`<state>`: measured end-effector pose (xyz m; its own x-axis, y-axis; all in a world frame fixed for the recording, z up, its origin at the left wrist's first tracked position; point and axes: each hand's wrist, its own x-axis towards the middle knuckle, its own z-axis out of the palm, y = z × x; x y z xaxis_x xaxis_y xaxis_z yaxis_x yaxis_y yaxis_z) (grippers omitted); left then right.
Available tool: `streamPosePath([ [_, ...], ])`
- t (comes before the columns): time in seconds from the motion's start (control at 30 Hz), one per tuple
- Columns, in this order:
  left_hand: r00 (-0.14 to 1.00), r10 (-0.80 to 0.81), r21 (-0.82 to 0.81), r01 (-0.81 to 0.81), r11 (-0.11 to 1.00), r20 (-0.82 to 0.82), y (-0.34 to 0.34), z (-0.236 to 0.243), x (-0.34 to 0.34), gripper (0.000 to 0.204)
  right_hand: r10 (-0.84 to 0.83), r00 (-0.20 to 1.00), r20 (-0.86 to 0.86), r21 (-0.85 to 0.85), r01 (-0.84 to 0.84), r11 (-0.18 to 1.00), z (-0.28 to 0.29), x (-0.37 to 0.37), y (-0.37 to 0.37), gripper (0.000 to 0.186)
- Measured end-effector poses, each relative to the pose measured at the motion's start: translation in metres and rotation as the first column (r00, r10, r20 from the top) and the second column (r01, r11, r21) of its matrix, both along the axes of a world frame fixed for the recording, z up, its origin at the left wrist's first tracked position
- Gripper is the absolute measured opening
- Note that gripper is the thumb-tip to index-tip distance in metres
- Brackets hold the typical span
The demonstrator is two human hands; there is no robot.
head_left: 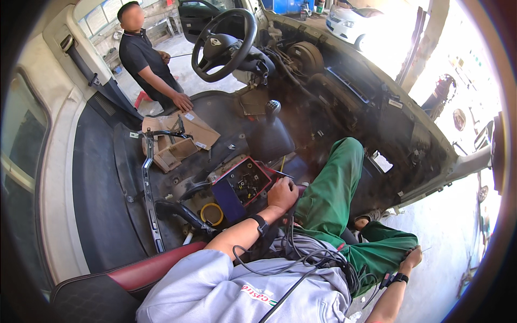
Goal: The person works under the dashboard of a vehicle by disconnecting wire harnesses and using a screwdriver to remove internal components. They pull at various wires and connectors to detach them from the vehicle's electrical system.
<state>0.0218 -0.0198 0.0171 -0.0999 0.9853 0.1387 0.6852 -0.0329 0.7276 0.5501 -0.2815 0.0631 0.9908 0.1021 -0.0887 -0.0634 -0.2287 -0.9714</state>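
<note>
My left hand (283, 194) is closed, its fingers curled, beside a red-edged open box (269, 180) on the vehicle floor. Small dark and metal parts (246, 182) lie loose in the box, and a dark blue flap (229, 200) slopes from its near side. A thin dark-tipped rod (282, 173) shows just beyond this hand; whether the fingers hold it I cannot tell. Over by my green-trousered knee, my right hand (412, 258) is closed around a thin, pale, slender piece (427, 249), too small to name. Black cables (323, 255) lie coiled across my lap.
A yellow ring (211, 214) like a tape roll lies left of the box. Further off are a metal seat rail (148, 188), flattened cardboard (199, 129), a gear lever (273, 107) and a steering wheel (225, 46). Another person (148, 59) stands at the far door opening, touching the cardboard.
</note>
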Motion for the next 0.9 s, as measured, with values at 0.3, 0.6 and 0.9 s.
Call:
streamPosePath([
  [0.3, 1.0, -0.017, -0.028, 0.017, 0.999, 0.003, 0.002, 0.006, 0.0, 0.015, 0.044, 0.999, 0.001, 0.019, -0.044, 0.999, -0.015, 0.021, -0.007, 0.018],
  [0.6, 1.0, 0.007, 0.004, -0.007, 1.0, 0.003, 0.002, 0.001, 0.001, 0.013, 0.034, 0.999, -0.011, 0.004, -0.034, 0.999, -0.01, 0.014, -0.004, 0.02],
  [0.9, 1.0, 0.001, 0.011, -0.001, 1.0, 0.02, 0.002, 0.001, 0.0, 0.013, 0.028, 1.0, -0.009, -0.018, -0.028, 0.999, -0.001, 0.006, -0.001, 0.022],
])
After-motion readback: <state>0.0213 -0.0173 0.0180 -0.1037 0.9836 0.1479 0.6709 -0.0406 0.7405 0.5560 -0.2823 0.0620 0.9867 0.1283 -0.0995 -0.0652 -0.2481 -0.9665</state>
